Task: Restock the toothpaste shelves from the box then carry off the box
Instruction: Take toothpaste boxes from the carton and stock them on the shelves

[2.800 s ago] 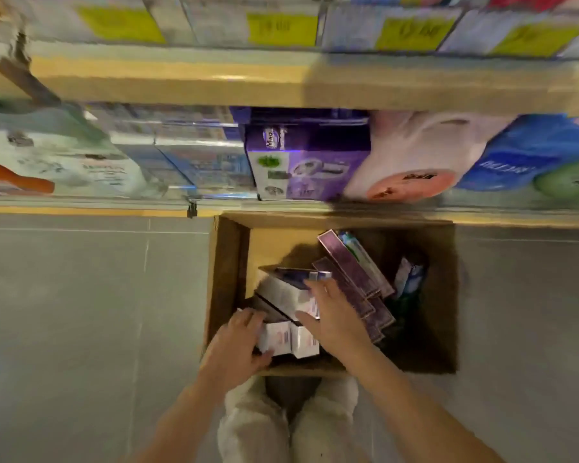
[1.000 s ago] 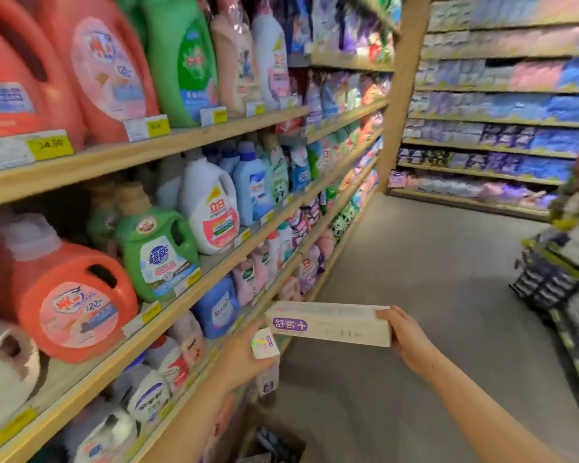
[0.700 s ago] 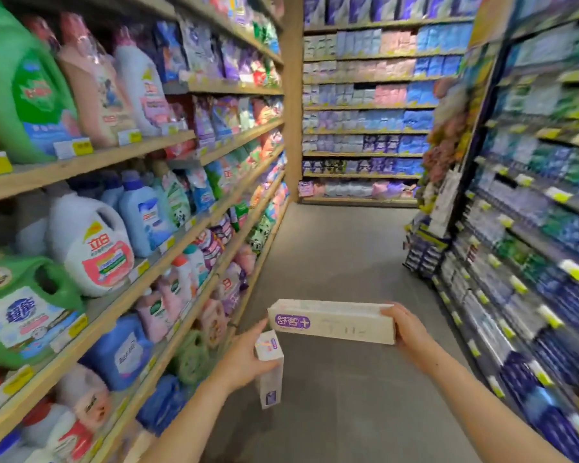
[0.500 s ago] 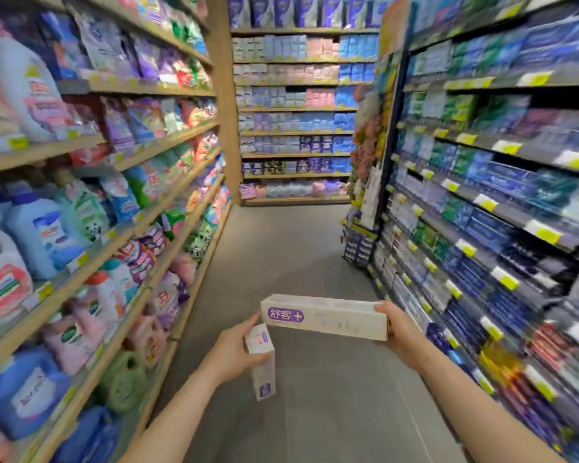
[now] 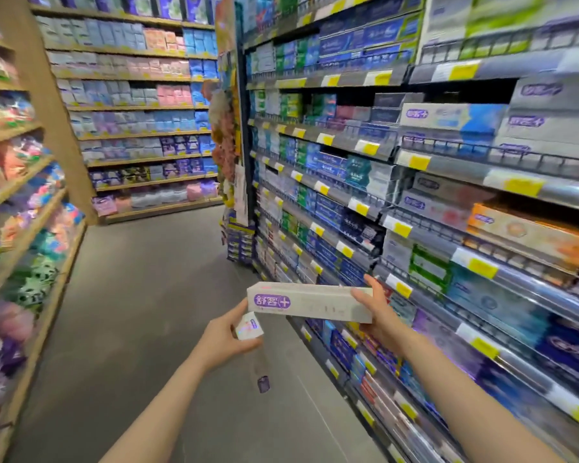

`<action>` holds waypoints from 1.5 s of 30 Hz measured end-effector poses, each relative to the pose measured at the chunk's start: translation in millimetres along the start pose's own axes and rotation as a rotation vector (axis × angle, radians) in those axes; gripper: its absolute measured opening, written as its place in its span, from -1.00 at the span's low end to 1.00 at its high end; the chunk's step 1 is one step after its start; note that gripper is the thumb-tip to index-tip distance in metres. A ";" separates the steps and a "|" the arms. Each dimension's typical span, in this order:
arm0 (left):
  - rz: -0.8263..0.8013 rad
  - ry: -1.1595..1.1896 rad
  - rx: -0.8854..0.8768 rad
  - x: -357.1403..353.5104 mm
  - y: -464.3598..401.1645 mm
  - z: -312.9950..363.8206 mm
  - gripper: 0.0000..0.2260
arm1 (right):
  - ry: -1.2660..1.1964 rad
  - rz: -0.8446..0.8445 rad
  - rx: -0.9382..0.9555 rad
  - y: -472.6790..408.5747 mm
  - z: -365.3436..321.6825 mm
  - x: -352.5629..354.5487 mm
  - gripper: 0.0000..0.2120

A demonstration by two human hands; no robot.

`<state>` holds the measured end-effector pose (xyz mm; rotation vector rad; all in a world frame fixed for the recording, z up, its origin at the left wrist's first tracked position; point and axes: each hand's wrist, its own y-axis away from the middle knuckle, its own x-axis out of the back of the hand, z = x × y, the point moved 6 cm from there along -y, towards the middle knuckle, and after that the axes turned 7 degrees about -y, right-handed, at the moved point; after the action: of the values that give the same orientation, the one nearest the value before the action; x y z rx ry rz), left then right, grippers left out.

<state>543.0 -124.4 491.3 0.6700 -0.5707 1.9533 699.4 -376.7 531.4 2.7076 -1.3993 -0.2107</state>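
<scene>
A long white toothpaste carton with a purple logo lies level in mid-air over the aisle floor, its right end gripped by the right hand. The left hand curls round a second, smaller carton hanging end-down just below it. Stocked toothpaste shelves run close along the right

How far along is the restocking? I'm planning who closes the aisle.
Midway: the right hand grips a long white toothpaste carton, the left hand a second carton hanging end down. Neither is on the toothpaste shelves at the right yet. The box is out of view, so what remains inside is unknown.
</scene>
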 end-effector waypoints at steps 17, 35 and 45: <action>-0.386 0.002 -0.267 -35.9 -145.2 51.1 -0.30 | 0.318 0.464 0.231 -23.2 -51.6 57.7 -0.74; -0.526 -0.043 -0.457 -21.7 -245.7 35.5 -0.36 | 0.714 0.430 0.092 -59.0 -85.9 18.4 -0.48; -0.580 0.000 -0.434 -60.0 -292.9 57.9 -0.35 | 1.162 0.270 0.033 -112.5 -87.0 54.5 -0.35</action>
<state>841.1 -73.2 526.9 0.4871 -0.6828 1.2378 835.1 -355.1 597.0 1.9097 -1.2549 1.1793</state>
